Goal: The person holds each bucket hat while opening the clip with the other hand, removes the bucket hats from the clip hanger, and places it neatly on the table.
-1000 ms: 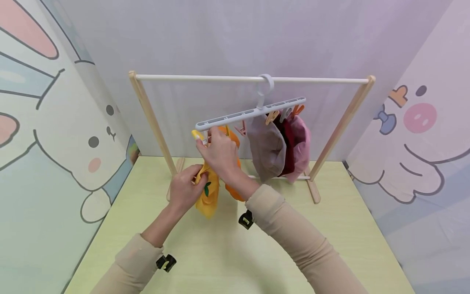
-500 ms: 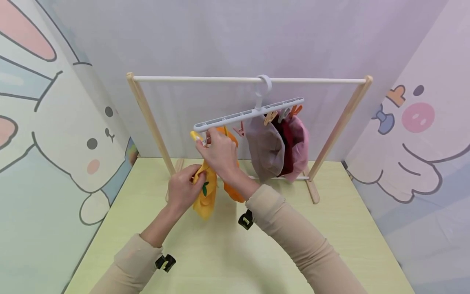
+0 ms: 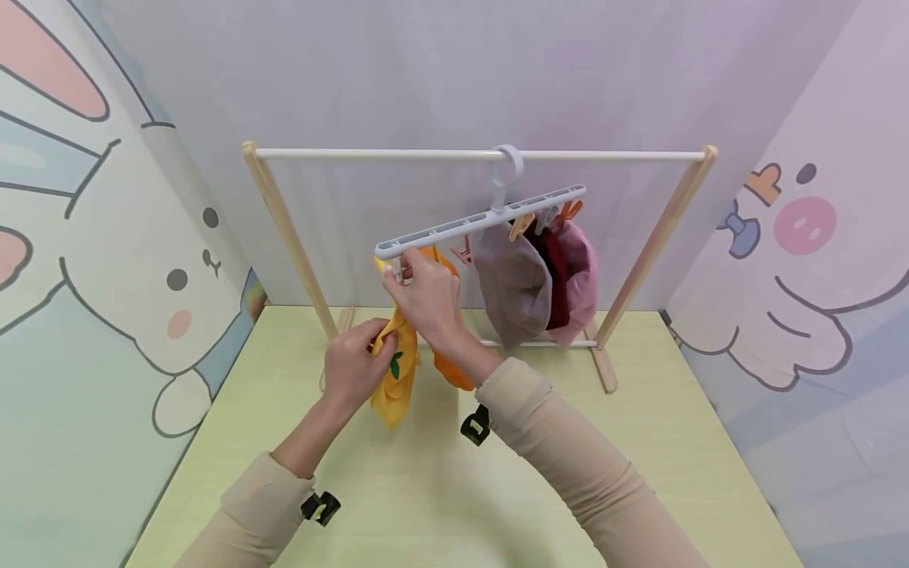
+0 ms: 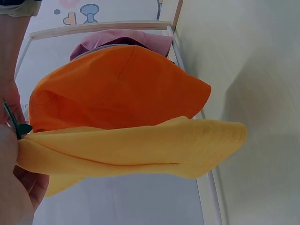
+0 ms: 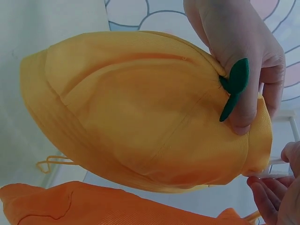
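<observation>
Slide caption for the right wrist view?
Left hand pinches a yellow fabric hat with a green leaf beside an orange fabric hat; right hand holds a white plastic clip.

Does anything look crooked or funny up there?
Yes, the gray hanger slants under the white rail: its end by the right hand looks lower. I can't tell whether it's tipped or just turned toward you. I see no spills.

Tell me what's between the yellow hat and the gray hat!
From the yellow hat to the gray hat, the head view shows the orange hat, partly behind the right hand, then a pink clip.
</observation>
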Available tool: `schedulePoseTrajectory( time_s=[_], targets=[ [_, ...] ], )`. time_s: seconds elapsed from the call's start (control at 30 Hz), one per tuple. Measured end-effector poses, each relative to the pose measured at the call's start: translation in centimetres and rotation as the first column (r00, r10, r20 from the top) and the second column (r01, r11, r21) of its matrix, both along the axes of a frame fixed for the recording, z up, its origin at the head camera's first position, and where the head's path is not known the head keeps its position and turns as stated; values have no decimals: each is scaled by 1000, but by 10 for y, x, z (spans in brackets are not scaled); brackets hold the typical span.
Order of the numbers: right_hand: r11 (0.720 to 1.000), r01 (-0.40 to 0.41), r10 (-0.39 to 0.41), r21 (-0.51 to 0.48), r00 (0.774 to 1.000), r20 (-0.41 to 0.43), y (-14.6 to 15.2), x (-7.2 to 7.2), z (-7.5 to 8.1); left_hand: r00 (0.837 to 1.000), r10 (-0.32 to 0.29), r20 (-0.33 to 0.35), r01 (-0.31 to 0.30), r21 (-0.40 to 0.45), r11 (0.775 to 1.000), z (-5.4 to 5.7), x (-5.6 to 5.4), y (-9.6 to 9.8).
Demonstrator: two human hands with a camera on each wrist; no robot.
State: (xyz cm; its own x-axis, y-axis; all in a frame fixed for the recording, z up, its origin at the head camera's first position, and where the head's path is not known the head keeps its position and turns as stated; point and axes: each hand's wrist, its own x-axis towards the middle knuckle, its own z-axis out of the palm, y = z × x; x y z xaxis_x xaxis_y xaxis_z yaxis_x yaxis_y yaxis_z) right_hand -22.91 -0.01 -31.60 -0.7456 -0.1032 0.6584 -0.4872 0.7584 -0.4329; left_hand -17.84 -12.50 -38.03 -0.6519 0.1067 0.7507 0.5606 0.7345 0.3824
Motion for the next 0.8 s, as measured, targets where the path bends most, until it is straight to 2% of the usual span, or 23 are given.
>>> schedulePoseTrajectory(
  time_s=[0.17,0.8],
  targets=[
    [1000,8,-9,-18,1000,-6,1,-1,-1,1000,5,3,-5,0,1000,-1,0,1],
    [999,25,-25,-28,1000,-14,1,0,-3,996,36,84,-33,-30,999,1,-2,1]
  ],
)
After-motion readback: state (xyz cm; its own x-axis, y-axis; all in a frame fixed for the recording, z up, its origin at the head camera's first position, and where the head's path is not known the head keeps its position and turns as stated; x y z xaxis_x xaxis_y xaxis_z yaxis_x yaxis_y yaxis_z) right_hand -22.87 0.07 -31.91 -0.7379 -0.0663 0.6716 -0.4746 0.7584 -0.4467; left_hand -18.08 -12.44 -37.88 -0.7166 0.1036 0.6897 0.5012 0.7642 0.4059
